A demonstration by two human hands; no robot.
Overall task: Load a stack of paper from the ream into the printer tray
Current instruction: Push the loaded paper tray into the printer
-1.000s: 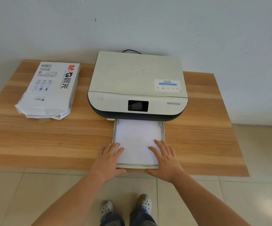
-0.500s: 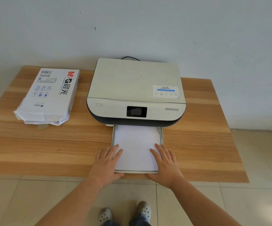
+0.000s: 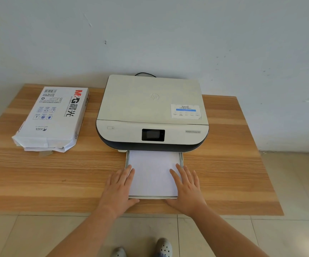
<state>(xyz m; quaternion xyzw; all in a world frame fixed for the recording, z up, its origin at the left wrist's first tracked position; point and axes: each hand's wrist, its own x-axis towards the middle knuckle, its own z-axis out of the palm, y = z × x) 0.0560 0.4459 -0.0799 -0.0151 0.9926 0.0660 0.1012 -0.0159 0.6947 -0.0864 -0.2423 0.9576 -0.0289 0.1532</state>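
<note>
A cream and dark printer (image 3: 151, 110) stands at the back middle of the wooden table (image 3: 38, 175). Its tray (image 3: 181, 158) sticks out toward me, filled with a white paper stack (image 3: 152, 173). My left hand (image 3: 119, 188) lies flat on the tray's near left corner, fingers apart, thumb under the front edge. My right hand (image 3: 187, 188) lies flat on the near right corner in the same way. The opened ream (image 3: 52, 117), a white wrapper with red and black print, rests on the table's left side.
A black cable (image 3: 145, 74) runs behind the printer against the pale wall. The table's front edge lies just below my wrists, with tiled floor and my shoes (image 3: 163, 247) beneath.
The tray has slid further into the printer, with both hands moving forward along with it. The camera has tilted, so everything sits lower in the frame.
</note>
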